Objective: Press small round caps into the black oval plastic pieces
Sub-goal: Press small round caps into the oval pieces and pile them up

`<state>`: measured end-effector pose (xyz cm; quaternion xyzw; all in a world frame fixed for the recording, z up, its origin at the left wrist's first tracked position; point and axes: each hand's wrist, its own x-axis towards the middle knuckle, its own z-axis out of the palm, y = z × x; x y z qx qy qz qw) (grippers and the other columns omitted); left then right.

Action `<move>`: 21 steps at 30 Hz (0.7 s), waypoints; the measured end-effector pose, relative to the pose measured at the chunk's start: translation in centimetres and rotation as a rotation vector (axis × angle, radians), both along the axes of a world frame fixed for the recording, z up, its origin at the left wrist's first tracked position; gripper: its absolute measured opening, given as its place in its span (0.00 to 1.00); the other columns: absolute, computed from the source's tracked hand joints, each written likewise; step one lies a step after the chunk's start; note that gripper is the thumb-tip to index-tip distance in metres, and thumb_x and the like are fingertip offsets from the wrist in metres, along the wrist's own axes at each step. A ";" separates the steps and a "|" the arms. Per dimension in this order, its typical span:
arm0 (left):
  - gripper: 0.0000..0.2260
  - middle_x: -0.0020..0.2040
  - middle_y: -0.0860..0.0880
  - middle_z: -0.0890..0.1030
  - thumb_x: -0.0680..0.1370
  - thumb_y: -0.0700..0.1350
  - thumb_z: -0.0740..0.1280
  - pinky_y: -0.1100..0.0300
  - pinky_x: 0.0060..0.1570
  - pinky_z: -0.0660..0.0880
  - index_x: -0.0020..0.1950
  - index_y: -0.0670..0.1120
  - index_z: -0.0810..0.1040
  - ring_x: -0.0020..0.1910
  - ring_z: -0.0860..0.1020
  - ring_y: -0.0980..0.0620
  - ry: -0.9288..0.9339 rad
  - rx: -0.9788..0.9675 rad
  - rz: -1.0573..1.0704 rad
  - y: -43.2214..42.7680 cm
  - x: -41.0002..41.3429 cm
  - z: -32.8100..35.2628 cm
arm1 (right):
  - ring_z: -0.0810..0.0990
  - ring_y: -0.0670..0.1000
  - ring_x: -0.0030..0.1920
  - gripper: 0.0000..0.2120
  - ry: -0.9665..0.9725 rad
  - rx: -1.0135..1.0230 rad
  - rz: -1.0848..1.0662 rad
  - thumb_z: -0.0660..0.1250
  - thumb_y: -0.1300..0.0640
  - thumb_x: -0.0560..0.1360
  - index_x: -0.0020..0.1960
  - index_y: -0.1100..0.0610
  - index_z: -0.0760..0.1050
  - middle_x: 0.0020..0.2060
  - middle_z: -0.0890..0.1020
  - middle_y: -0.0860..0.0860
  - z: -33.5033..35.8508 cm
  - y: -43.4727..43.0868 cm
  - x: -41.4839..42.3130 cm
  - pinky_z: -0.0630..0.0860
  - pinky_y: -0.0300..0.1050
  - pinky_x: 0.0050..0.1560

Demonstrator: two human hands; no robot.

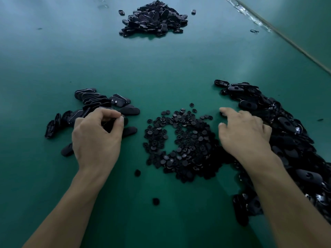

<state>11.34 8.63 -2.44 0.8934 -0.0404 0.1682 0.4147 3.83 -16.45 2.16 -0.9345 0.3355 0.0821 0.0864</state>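
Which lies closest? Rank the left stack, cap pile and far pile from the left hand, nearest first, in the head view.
1. Left stack: under the left hand, which pinches a piece from it.
2. Cap pile: just to the right, mid-table.
3. Far pile: across the table, at its far end.

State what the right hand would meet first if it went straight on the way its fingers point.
Probably the loose round caps at the far edge of their pile, just beyond the right hand; its height is unclear.
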 end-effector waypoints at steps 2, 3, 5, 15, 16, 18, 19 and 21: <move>0.04 0.50 0.53 0.79 0.76 0.47 0.73 0.52 0.53 0.74 0.48 0.54 0.80 0.53 0.76 0.44 -0.001 0.042 0.023 0.1 0.2 -0.2 | 0.69 0.61 0.68 0.21 -0.057 -0.033 0.034 0.58 0.51 0.82 0.75 0.41 0.65 0.67 0.74 0.55 0.0 0.2 0.0 0.64 0.58 0.67; 0.05 0.51 0.52 0.76 0.75 0.46 0.74 0.54 0.54 0.71 0.48 0.54 0.80 0.55 0.74 0.45 -0.001 0.052 0.036 0.1 0.3 -0.3 | 0.70 0.61 0.67 0.20 -0.090 -0.044 0.048 0.59 0.52 0.82 0.73 0.41 0.67 0.65 0.75 0.54 -0.1 0.2 0.1 0.66 0.58 0.66; 0.06 0.51 0.52 0.74 0.75 0.45 0.74 0.54 0.54 0.71 0.49 0.54 0.80 0.55 0.73 0.46 0.006 0.042 0.043 0.1 0.4 -0.4 | 0.71 0.60 0.64 0.17 -0.148 -0.064 0.067 0.60 0.53 0.82 0.69 0.41 0.71 0.61 0.76 0.54 -0.3 0.2 0.2 0.67 0.57 0.64; 0.04 0.31 0.53 0.71 0.76 0.42 0.73 0.59 0.35 0.72 0.44 0.48 0.79 0.31 0.70 0.55 -0.220 -0.011 -0.185 -1.2 -1.1 0.1 | 0.79 0.57 0.41 0.11 -0.491 0.031 0.126 0.66 0.60 0.80 0.56 0.50 0.83 0.53 0.81 0.56 -1.0 -0.2 0.6 0.79 0.53 0.47; 0.04 0.29 0.53 0.70 0.76 0.42 0.73 0.64 0.33 0.69 0.44 0.48 0.79 0.29 0.69 0.55 -0.240 -0.025 -0.234 -1.5 -1.4 0.2 | 0.80 0.55 0.41 0.09 -0.527 0.079 0.148 0.67 0.59 0.80 0.56 0.50 0.83 0.50 0.83 0.54 -0.9 0.0 0.6 0.80 0.53 0.47; 0.04 0.29 0.54 0.69 0.77 0.46 0.72 0.69 0.31 0.66 0.45 0.48 0.79 0.28 0.69 0.55 -0.240 -0.072 -0.348 -2.2 -2.0 0.3 | 0.82 0.50 0.41 0.07 -0.601 0.216 0.198 0.69 0.56 0.79 0.55 0.50 0.84 0.43 0.85 0.49 -0.5 0.6 0.6 0.81 0.50 0.47; 0.04 0.29 0.55 0.70 0.77 0.48 0.71 0.70 0.31 0.66 0.47 0.50 0.79 0.28 0.70 0.56 -0.223 -0.103 -0.404 -2.4 -2.2 0.3 | 0.82 0.46 0.39 0.06 -0.624 0.290 0.230 0.70 0.55 0.78 0.54 0.51 0.84 0.40 0.84 0.47 -0.3 1.1 0.6 0.80 0.44 0.45; 0.06 0.31 0.55 0.75 0.77 0.52 0.70 0.69 0.30 0.69 0.51 0.54 0.79 0.28 0.73 0.56 -0.173 -0.177 -0.474 -2.4 -2.4 0.3 | 0.80 0.43 0.36 0.04 -0.618 0.435 0.326 0.70 0.53 0.78 0.51 0.50 0.84 0.36 0.83 0.43 0.2 2.2 0.6 0.75 0.34 0.37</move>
